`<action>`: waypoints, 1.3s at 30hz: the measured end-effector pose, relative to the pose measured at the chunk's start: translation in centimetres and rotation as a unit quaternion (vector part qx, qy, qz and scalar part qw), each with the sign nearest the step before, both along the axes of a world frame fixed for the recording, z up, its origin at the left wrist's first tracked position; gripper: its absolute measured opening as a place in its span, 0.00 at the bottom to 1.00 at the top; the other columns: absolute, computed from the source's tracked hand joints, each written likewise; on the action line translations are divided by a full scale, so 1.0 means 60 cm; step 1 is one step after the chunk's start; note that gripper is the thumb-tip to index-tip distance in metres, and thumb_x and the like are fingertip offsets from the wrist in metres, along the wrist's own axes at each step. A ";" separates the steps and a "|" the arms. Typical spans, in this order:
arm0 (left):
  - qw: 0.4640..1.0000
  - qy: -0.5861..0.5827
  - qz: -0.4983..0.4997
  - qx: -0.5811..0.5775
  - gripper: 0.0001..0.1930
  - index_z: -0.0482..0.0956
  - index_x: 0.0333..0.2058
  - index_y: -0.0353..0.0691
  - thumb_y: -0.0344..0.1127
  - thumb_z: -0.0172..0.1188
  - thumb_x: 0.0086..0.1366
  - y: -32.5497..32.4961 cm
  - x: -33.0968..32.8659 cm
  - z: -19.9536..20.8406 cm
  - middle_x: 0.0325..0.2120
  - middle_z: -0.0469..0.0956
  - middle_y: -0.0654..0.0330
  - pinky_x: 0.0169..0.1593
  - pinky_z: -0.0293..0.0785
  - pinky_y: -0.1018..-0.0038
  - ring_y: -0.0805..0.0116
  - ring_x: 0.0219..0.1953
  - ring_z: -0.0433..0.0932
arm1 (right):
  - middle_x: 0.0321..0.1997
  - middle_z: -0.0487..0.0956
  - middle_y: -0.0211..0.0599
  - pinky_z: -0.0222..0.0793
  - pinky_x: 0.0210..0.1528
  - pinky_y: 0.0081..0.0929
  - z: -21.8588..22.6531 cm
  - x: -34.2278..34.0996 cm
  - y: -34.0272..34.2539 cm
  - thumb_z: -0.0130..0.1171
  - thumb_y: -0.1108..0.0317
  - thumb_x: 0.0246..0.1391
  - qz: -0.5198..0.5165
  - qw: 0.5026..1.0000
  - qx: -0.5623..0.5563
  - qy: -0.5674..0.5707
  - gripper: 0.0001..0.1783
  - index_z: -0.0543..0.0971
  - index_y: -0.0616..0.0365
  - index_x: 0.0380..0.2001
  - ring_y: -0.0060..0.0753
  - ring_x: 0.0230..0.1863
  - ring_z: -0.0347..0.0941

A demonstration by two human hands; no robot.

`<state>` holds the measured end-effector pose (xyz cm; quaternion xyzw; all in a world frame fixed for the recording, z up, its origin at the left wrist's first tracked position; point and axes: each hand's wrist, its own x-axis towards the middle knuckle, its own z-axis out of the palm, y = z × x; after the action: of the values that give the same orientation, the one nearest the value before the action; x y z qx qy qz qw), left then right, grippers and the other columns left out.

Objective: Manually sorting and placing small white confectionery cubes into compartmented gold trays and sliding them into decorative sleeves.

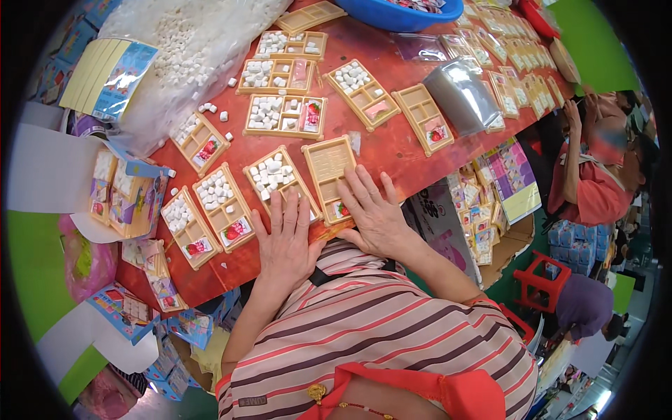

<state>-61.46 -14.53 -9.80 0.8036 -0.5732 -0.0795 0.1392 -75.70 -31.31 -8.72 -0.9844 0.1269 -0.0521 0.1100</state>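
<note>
My left hand (287, 245), fingers straight and narrowly parted, lies over the near end of 1 cube-filled tray (299, 176); my right hand (376, 213), fingers wide, overlaps the neighbouring ribbed tray's (327, 157) right edge. Beyond stands 1 blue basin (388, 19).

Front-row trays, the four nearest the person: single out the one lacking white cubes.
The rightmost tray, partly under the right hand: its large compartment is bare; the other three hold white cubes.

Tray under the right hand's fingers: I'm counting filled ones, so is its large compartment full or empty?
Empty: this tray shows only a bare, ridged floor in that part.
</note>
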 end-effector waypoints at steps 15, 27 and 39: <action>0.997 0.070 0.003 -0.029 0.42 0.53 0.66 0.37 0.47 0.61 0.58 0.009 0.041 0.052 0.69 0.46 0.47 0.65 0.37 0.38 0.47 0.71 0.41 | 0.71 0.53 0.52 0.36 0.70 0.55 0.041 0.057 0.000 0.56 0.42 0.51 0.056 0.998 0.031 0.005 0.44 0.60 0.53 0.66 0.49 0.72 0.47; 0.981 -0.039 0.176 0.064 0.42 0.48 0.67 0.34 0.55 0.51 0.63 -0.051 0.248 0.006 0.70 0.43 0.49 0.67 0.37 0.41 0.51 0.72 0.39 | 0.70 0.55 0.53 0.42 0.69 0.50 0.027 0.219 -0.068 0.56 0.45 0.54 0.009 0.994 -0.032 -0.103 0.43 0.60 0.66 0.64 0.46 0.72 0.49; 0.976 -0.051 0.178 0.110 0.40 0.47 0.68 0.38 0.52 0.50 0.65 -0.065 0.252 0.004 0.70 0.42 0.50 0.68 0.34 0.44 0.53 0.72 0.38 | 0.69 0.58 0.55 0.43 0.69 0.54 -0.003 0.233 -0.072 0.52 0.47 0.56 -0.002 0.990 0.046 -0.137 0.37 0.64 0.63 0.61 0.49 0.71 0.52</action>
<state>-46.35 -18.45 -9.54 0.9063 -0.4147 -0.0747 0.0320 -61.73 -35.65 -8.88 -0.9616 0.1152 -0.1808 0.1711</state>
